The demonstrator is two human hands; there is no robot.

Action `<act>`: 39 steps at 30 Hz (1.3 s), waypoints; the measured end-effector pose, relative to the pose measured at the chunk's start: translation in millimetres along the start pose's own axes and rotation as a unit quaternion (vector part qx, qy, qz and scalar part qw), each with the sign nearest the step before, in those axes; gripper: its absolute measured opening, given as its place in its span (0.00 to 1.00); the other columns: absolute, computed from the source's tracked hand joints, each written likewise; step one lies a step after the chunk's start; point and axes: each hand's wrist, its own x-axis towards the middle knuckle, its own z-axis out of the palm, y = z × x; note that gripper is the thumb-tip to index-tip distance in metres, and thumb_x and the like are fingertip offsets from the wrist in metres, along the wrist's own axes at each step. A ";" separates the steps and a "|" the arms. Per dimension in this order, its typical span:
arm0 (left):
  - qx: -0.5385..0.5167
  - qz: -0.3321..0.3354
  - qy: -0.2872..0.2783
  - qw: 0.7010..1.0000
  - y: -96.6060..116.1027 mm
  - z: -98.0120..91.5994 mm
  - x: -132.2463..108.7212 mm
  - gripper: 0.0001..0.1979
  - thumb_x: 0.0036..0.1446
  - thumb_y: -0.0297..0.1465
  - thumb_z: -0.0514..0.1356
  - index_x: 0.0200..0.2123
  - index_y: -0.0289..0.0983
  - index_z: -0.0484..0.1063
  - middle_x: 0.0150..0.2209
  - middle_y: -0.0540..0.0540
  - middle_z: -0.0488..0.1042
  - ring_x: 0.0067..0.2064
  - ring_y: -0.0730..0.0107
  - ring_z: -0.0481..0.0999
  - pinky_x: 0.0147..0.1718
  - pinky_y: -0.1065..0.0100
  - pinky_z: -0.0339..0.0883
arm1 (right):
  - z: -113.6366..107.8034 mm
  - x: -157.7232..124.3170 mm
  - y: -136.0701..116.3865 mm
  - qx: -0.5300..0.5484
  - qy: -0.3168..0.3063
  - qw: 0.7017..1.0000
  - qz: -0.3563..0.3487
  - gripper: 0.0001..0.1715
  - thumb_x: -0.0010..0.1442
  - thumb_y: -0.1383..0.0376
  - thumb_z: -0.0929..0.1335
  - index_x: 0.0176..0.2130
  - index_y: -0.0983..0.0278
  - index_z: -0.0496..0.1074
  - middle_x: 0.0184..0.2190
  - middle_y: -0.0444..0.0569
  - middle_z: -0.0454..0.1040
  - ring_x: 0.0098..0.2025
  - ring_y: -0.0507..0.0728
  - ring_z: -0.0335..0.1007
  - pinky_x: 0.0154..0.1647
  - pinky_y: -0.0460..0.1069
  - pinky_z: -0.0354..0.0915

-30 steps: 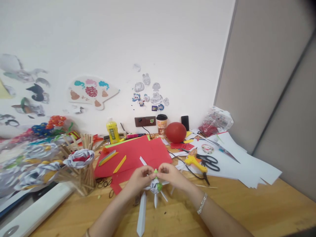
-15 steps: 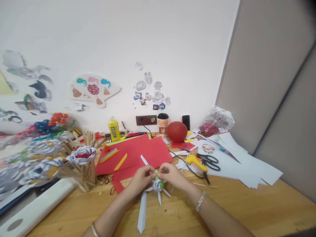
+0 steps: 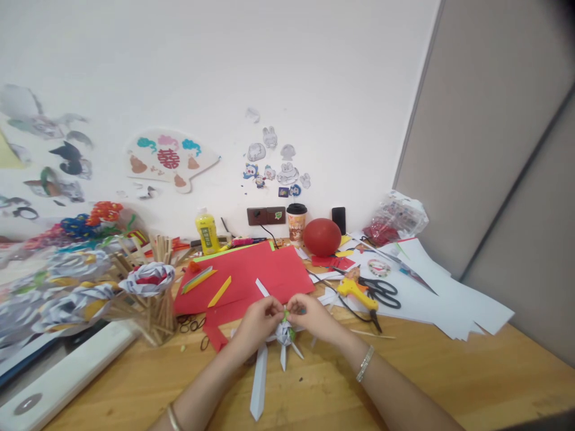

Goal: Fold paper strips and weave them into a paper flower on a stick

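Note:
Between my two hands is a folded paper ball (image 3: 284, 334), white with green parts, and white pointed paper strips stick out from it. My left hand (image 3: 261, 320) pinches its top from the left, fingers closed. My right hand (image 3: 309, 315) pinches the same green upper part from the right, with the fingertips almost meeting those of the left. Exactly which fold lies in each pinch is too small to make out. One long white paper strip (image 3: 258, 383) reaches toward me over the wooden table (image 3: 341, 389), under my left wrist.
Behind my hands lie red paper sheets (image 3: 251, 269) with yellow strips. To the right are a yellow glue gun (image 3: 357, 293), black-handled scissors (image 3: 384, 293), white sheets (image 3: 431, 305) and a red balloon (image 3: 322, 237). A cup (image 3: 296, 226) and a yellow bottle (image 3: 207, 233) stand near the wall; paper flowers (image 3: 148, 278) fill the left.
The paper ball has turned slightly between my fingers, and its short lower strips now point in other directions. Both hands keep nearly the same place.

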 end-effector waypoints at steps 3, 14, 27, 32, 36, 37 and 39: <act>-0.025 -0.014 -0.024 0.999 -3.0 -1.9 2.2 0.07 0.40 0.30 0.58 0.25 0.33 0.68 0.21 0.51 0.69 0.24 0.72 0.67 0.24 0.72 0.59 | -2.0 -0.8 -2.5 -0.015 -0.003 1.000 0.005 0.06 0.45 0.68 0.69 0.26 0.65 0.65 0.24 0.40 0.65 0.28 0.50 0.61 0.30 0.45 0.59; 0.077 -0.004 0.003 0.997 7.4 -3.7 -2.9 0.06 0.41 0.29 0.56 0.24 0.33 0.71 0.23 0.48 0.73 0.27 0.69 0.70 0.27 0.70 0.61 | -0.6 -0.6 -1.6 -0.060 0.013 0.997 0.046 0.06 0.42 0.73 0.69 0.25 0.66 0.67 0.21 0.40 0.66 0.26 0.50 0.62 0.28 0.44 0.58; 0.032 -0.031 -0.089 0.995 5.5 -19.7 1.3 0.10 0.40 0.34 0.60 0.22 0.31 0.70 0.20 0.50 0.70 0.22 0.74 0.65 0.22 0.74 0.57 | 1.8 -4.3 -18.1 -0.028 0.012 0.999 0.042 0.06 0.43 0.75 0.67 0.24 0.66 0.66 0.21 0.39 0.66 0.26 0.49 0.63 0.29 0.44 0.59; 0.065 -0.001 -0.062 0.996 2.2 -14.5 0.7 0.07 0.41 0.31 0.58 0.20 0.32 0.70 0.19 0.50 0.70 0.23 0.74 0.65 0.23 0.74 0.57 | 1.9 -4.6 -13.9 -0.047 0.008 0.999 0.022 0.05 0.44 0.74 0.67 0.25 0.66 0.67 0.21 0.39 0.67 0.25 0.49 0.63 0.26 0.43 0.59; 0.058 0.017 -0.047 0.997 0.1 -13.2 -0.1 0.03 0.40 0.28 0.57 0.20 0.33 0.68 0.20 0.50 0.70 0.23 0.74 0.66 0.23 0.74 0.57 | 6.2 -5.5 -10.7 -0.131 0.057 0.989 -0.035 0.06 0.44 0.76 0.66 0.22 0.66 0.67 0.20 0.40 0.68 0.25 0.49 0.63 0.26 0.43 0.58; 0.046 0.012 -0.048 0.998 1.0 -13.8 -0.3 0.03 0.40 0.28 0.57 0.20 0.33 0.68 0.20 0.50 0.70 0.23 0.74 0.66 0.22 0.74 0.57 | 6.9 -5.7 -10.7 -0.137 0.057 0.988 -0.043 0.07 0.44 0.76 0.65 0.23 0.65 0.68 0.21 0.40 0.69 0.25 0.49 0.64 0.26 0.43 0.58; 0.016 -0.007 -0.060 0.998 4.8 -16.1 -0.8 0.04 0.39 0.28 0.58 0.21 0.33 0.68 0.20 0.50 0.70 0.24 0.73 0.67 0.22 0.74 0.58 | 7.4 -6.3 -11.2 -0.129 0.042 0.990 -0.047 0.08 0.45 0.76 0.64 0.25 0.65 0.69 0.22 0.41 0.70 0.26 0.50 0.65 0.27 0.43 0.59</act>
